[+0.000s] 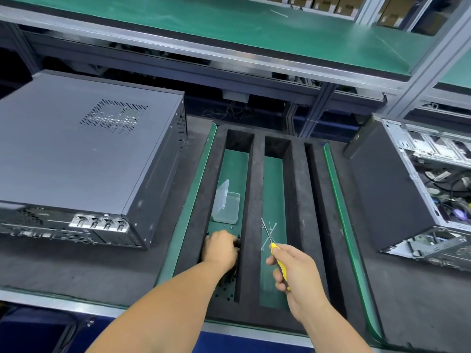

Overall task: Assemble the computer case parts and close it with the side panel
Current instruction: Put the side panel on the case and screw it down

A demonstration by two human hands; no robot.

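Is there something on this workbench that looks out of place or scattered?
Small dark screws lie loose in the left foam slot, beside the empty clear box. White cable ties lie strewn in the next slot.

Shelf (229, 24): green-topped, overhead.
Cardboard boxes (328, 2): behind the shelf.
Wires (224, 112): tangled, under the shelf.

Head camera looks steeply down, close over workbench (76, 271).

The long work bench (76, 271) holds a closed computer case (84, 154), a black foam tray (257, 200) and an open case (407, 194).
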